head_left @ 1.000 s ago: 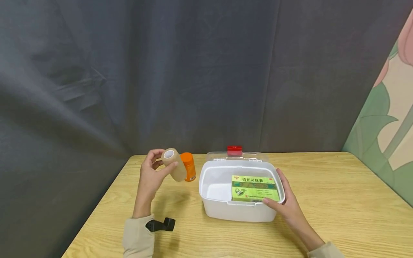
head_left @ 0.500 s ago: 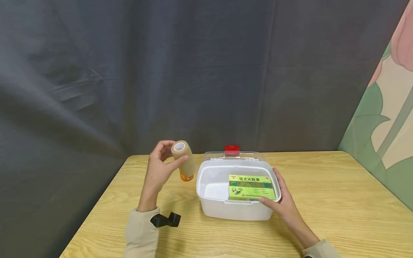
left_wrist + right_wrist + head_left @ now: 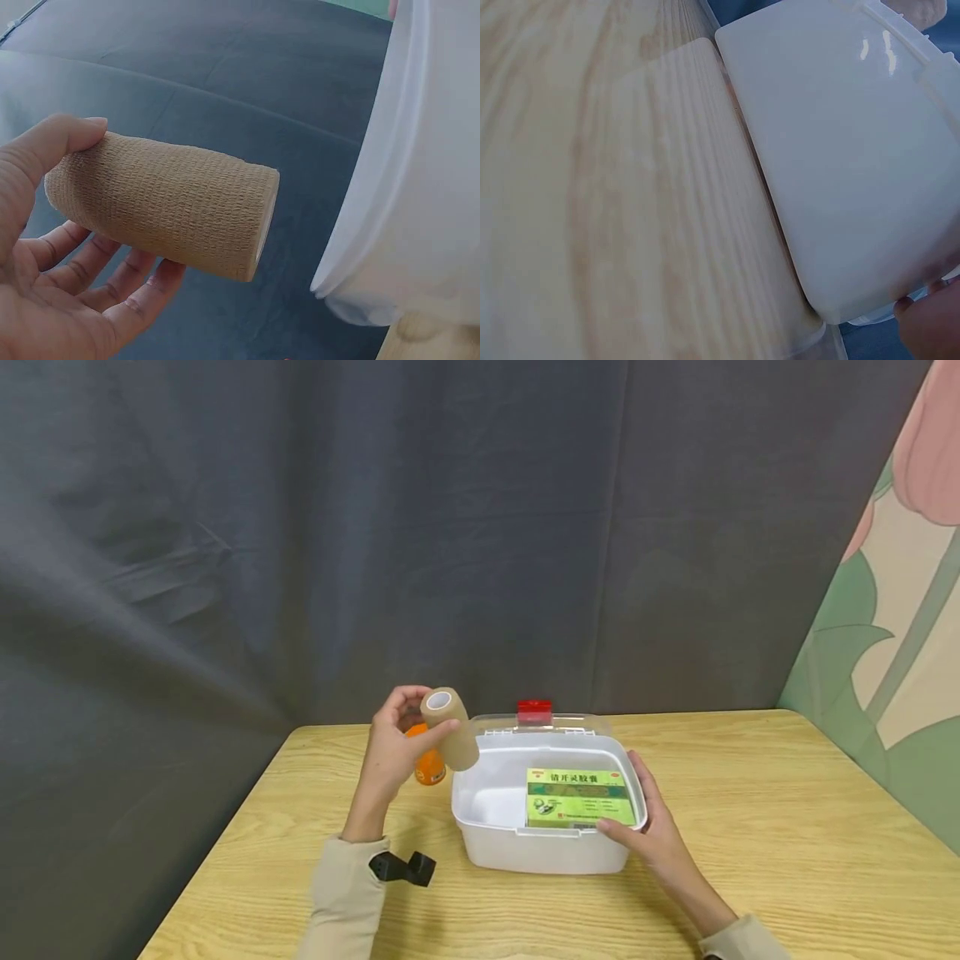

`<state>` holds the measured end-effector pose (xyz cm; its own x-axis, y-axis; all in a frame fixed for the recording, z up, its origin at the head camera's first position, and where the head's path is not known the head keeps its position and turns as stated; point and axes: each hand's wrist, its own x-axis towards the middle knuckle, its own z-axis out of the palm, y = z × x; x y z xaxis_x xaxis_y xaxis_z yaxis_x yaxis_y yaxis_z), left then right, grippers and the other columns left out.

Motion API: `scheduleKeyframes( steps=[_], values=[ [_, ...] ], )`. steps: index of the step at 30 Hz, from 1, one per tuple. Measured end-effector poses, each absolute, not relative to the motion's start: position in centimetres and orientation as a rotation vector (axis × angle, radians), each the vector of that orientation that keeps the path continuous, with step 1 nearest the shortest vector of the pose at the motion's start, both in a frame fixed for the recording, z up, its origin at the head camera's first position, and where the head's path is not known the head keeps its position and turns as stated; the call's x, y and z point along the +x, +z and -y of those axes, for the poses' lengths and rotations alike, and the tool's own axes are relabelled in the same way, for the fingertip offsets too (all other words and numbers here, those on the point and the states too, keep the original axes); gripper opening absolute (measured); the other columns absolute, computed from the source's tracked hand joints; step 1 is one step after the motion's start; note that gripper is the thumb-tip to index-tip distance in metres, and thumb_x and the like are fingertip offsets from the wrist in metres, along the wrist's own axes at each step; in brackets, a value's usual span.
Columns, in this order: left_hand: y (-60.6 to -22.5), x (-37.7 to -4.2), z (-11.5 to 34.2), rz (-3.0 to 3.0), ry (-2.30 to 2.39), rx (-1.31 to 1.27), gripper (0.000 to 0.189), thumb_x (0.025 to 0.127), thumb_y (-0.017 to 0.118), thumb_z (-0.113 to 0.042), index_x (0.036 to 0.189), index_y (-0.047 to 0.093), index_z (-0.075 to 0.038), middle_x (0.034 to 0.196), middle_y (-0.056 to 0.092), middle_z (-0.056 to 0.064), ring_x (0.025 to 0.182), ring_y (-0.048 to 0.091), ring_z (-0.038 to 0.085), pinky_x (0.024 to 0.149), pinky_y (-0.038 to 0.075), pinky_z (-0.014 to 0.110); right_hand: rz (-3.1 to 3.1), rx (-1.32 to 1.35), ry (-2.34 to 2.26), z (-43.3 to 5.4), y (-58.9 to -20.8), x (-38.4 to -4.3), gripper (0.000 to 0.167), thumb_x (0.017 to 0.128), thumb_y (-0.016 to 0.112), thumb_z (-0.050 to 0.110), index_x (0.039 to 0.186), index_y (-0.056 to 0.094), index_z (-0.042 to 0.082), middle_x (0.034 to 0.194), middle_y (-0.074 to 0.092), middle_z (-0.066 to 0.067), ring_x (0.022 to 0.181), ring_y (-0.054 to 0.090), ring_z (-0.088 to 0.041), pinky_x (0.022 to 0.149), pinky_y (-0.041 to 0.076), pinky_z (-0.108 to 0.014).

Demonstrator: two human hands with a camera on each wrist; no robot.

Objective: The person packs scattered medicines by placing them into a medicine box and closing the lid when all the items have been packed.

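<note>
My left hand (image 3: 396, 747) holds a tan roll of elastic bandage (image 3: 452, 732) up in the air, thumb on one side and fingers on the other. In the left wrist view the bandage (image 3: 165, 202) shows its crinkled weave, near the wall of a white plastic box (image 3: 427, 172). In the head view its lower end overlaps the left rim of that box (image 3: 517, 852). My right hand (image 3: 656, 827) grips the box's right side, thumb over the front rim and fingers along the outside. Inside the box lies a green medicine carton (image 3: 577, 797), on the right.
An orange bottle (image 3: 430, 767) stands on the wooden table (image 3: 300, 860) behind the left hand, partly hidden by it and the bandage. The box's clear lid (image 3: 577, 723) with a red latch (image 3: 534, 710) hangs open at the back. A dark curtain (image 3: 450, 527) rises behind the table.
My left hand has carried the bandage to the right, past the orange bottle and up to the box's left rim. The right hand keeps its grip on the box.
</note>
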<state>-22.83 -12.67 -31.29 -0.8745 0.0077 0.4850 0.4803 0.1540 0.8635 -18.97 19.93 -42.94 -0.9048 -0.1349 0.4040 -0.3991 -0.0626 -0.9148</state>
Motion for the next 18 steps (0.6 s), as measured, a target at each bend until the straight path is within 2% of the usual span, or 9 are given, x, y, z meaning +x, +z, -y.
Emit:
scheduleKeyframes(
  steps=[11, 18],
  values=[
    [-32.3, -23.8, 10.1, 2.168, -1.721, -0.547, 0.044, 0.077, 0.082, -0.007, 0.117, 0.063, -0.005, 0.105, 0.063, 0.009, 0.094, 0.062, 0.026, 0.082, 0.051, 0.037, 2.024, 0.579, 2.085, -20.1, -43.1, -19.1, 0.097, 0.083, 0.065, -0.012, 0.156, 0.005, 0.008, 0.149, 0.020, -0.027, 0.112, 0.053, -0.004, 0.087, 0.049, -0.022],
    [-32.8, -24.2, 8.9, 2.237, -1.721, -0.579, 0.044, 0.077, 0.082, -0.006, 0.115, 0.061, -0.003, 0.108, 0.061, 0.011, 0.100, 0.058, 0.030, 0.092, 0.045, 0.051, 1.988, 0.593, 2.114, -20.0, -43.0, -19.1, 0.097, 0.082, 0.065, -0.013, 0.156, 0.006, 0.008, 0.147, 0.022, -0.027, 0.112, 0.054, -0.006, 0.087, 0.049, -0.023]
  ],
)
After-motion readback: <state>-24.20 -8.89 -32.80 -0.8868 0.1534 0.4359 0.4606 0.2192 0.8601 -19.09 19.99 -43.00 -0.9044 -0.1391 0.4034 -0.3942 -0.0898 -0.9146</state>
